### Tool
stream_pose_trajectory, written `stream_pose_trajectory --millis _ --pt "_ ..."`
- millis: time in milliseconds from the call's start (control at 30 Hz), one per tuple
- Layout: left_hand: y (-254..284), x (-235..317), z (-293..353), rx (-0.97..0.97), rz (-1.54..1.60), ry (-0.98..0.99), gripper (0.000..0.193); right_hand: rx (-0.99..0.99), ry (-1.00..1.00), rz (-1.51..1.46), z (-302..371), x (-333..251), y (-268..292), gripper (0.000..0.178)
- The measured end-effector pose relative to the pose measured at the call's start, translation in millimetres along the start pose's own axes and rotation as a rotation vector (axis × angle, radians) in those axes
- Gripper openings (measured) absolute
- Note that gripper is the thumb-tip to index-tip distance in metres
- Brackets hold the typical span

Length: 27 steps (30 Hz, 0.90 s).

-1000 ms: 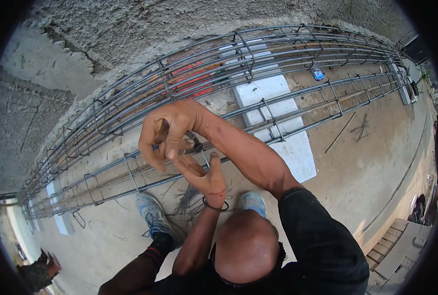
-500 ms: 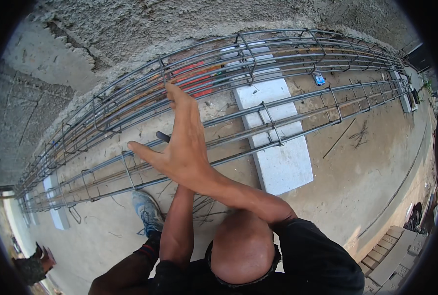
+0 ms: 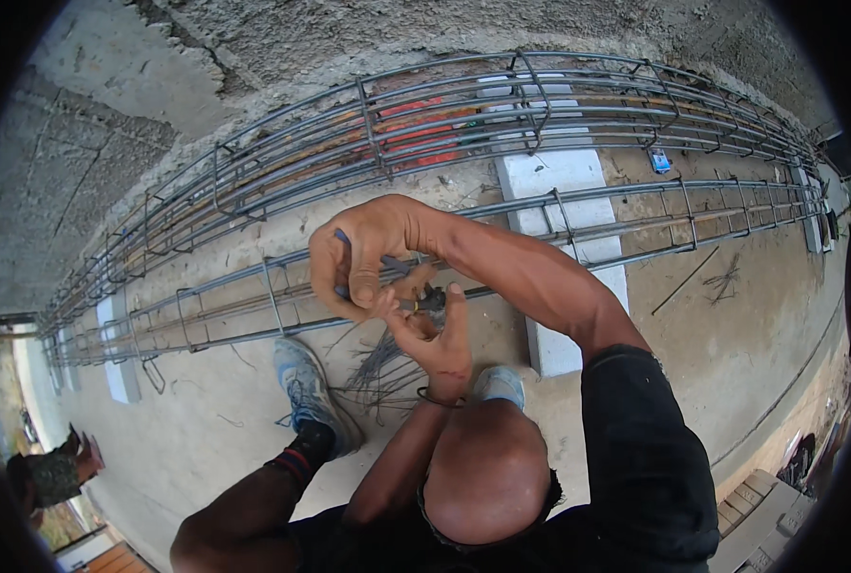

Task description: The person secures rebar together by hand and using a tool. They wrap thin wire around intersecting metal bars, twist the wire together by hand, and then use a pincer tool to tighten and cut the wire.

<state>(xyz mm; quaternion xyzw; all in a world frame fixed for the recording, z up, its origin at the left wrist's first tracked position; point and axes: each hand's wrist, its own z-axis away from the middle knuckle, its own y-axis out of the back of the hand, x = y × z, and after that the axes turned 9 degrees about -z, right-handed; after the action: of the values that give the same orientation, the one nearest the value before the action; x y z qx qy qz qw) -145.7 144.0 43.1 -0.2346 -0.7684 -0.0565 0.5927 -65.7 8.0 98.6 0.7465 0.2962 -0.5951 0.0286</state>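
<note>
My right hand (image 3: 363,253) is closed around the dark blue handles of pincers (image 3: 346,237), held over the nearer rebar cage (image 3: 269,283). The pincers' dark head appears between the hands and points toward my left hand. My left hand (image 3: 435,349) is cupped just below that head, its thumb raised and apart from the fingers. Its fingertips come close to my right fingers; whether they touch the tool or a wire is unclear. Thin loose tie wires (image 3: 379,372) lie on the floor beneath my hands, beside my shoe (image 3: 301,382).
A second rebar cage (image 3: 296,148) runs behind, beside a rough concrete wall (image 3: 311,38). White blocks (image 3: 554,177) support the cages. A red item (image 3: 416,129) and a small blue box (image 3: 659,160) lie beyond. Another person's hand (image 3: 86,458) appears at left; paving blocks (image 3: 755,497) sit lower right.
My right hand was stretched out over the cages; it has drawn back and closed on the pincers. My left hand, hidden before behind the right wrist, now shows. The view has shifted slightly.
</note>
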Motion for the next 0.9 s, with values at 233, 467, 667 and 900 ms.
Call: stream_pose_trajectory --millis 233,467,667,900 --pt "68 -15 -100 -0.358 -0.072 0.185 0.044 0.256 0.407 -0.337 51 -46 13 0.030" --pt "48 -5 -107 -0.822 0.026 0.492 0.047 0.773 0.883 -0.364 126 -63 -16 0.032" --pt "51 -16 -49 -0.684 0.243 0.850 0.041 1.412 0.838 -0.349 125 -11 -52 0.034" --pt "60 6 -57 -0.684 0.281 0.851 0.033 1.266 0.958 -0.602 149 19 -51 0.029"
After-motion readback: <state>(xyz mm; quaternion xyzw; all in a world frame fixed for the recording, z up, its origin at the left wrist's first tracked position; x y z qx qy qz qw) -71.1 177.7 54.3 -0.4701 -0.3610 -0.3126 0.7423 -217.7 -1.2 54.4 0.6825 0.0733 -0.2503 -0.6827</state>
